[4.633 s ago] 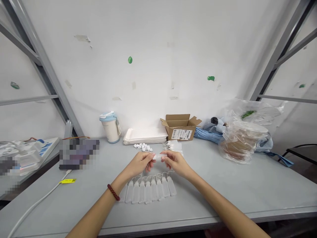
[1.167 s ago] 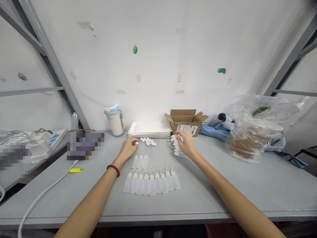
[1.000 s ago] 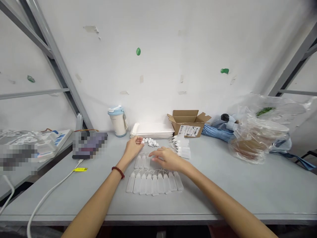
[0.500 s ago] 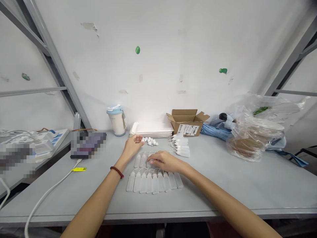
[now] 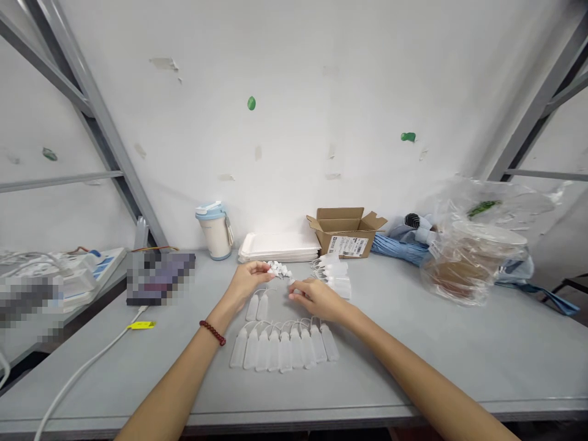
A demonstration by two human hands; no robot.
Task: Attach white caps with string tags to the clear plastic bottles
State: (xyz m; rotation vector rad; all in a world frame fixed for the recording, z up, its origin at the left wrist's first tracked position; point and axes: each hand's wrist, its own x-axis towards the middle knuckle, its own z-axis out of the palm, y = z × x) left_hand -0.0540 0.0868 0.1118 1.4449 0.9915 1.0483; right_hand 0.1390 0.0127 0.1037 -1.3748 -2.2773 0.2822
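My left hand [image 5: 250,282] is at the near left edge of a pile of small white pieces [image 5: 280,270]. Its thumb and fingertips close on one of them. Just right of the pile my right hand [image 5: 316,298] is curled, palm down, round a small translucent bottle, mostly hidden by the fingers; only a pale bit shows at the fingertips. Two translucent bottles with thin loops [image 5: 257,306] lie below my left hand. Nearer to me lies a row of several such bottles [image 5: 285,350]. More bottles with white tops [image 5: 337,275] are grouped beyond my right hand.
A stack of white trays [image 5: 278,247] and an open cardboard box [image 5: 346,233] stand along the wall. A cup with a blue lid [image 5: 214,233] is left of them. On the right are blue cloth [image 5: 399,247] and a plastic-wrapped bundle [image 5: 473,263]. A white cable [image 5: 87,364] crosses the left side.
My right hand has moved right, off the short row, and that row shows one bottle fewer. My left hand has shifted slightly right against the white pieces. The view has tilted up a little.
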